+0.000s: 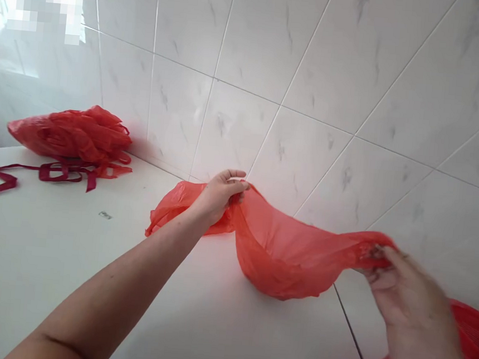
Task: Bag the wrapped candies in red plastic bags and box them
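Observation:
A thin, see-through red plastic bag (287,256) is stretched between both hands above the white surface. Thumb and fingers of my left hand (224,192) pinch it at its gathered left part. Beyond that grip, another crumpled part of red plastic (179,199) rests on the surface close to the wall; whether it belongs to the same bag I cannot tell. My right hand (402,283), slightly blurred, grips the bag's right end, with the plastic bunched under the fingers. Between the hands the bag sags in a loose curve.
On the white table (18,255) at the far left lies a pile of red plastic bags (71,134). A dark red ribbon (8,179) trails before it, near a small printed scrap (105,214). More red material (471,334) shows at lower right. A tiled wall (248,124) stands behind.

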`<state>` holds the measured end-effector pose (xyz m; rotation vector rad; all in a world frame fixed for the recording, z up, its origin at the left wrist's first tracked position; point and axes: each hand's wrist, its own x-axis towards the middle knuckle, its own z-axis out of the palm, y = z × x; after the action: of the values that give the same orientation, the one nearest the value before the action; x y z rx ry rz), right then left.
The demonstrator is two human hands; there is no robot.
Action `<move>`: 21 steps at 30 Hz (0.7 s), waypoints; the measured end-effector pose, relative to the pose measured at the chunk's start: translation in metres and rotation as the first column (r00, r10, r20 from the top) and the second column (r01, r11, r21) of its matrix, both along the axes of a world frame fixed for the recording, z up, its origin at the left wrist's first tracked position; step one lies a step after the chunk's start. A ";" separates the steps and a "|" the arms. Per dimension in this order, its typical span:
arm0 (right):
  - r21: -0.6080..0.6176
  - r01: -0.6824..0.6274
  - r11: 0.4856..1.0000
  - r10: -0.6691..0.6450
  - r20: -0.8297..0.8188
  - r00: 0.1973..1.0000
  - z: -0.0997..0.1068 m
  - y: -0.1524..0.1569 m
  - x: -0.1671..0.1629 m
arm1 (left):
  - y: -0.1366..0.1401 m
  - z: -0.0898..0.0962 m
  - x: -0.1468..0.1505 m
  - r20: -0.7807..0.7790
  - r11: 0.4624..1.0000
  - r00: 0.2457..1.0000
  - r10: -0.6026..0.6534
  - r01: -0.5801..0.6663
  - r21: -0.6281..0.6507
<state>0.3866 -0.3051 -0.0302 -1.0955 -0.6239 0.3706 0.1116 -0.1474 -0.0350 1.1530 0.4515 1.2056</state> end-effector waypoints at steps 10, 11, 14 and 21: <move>0.244 0.180 0.953 -0.182 -0.013 0.983 0.027 0.023 -0.033 | -0.010 0.027 0.010 -0.095 0.959 0.995 -0.010 0.036 0.279; 0.217 0.154 0.964 -0.159 0.007 0.987 0.022 0.025 -0.032 | -0.012 0.025 0.011 -0.110 0.948 0.994 0.017 0.019 0.318; 0.077 0.107 0.991 -0.114 0.098 0.989 0.008 0.027 -0.027 | -0.018 0.023 0.014 -0.181 0.911 0.971 0.157 -0.071 0.406; 0.246 0.249 0.937 -0.228 -0.110 0.967 -0.019 0.027 -0.001 | -0.007 0.023 0.000 -0.252 0.562 0.626 0.738 -0.365 0.742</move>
<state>0.3860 -0.2779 -0.0488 -0.8891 -0.4467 0.1168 0.1120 -0.1541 -0.0123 2.0879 0.9778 1.6762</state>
